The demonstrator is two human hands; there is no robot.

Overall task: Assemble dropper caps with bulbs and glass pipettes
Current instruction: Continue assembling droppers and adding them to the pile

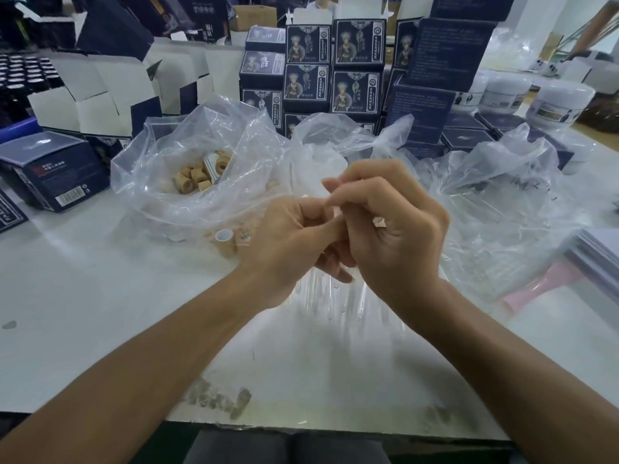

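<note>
Both hands meet at frame centre above the tabletop [83,289]. The left hand [284,242] curls its fingers around a part that is hidden from view. The right hand [392,222] pinches a small pale piece [378,222], probably a bulb. Caps [194,180] lie in the bag [160,182] at upper left. Pipettes [335,296] lie just below the hands. Keep both grips close, align the axes, and press straight without twisting. Support glass near the joint to avoid snapping.
</note>
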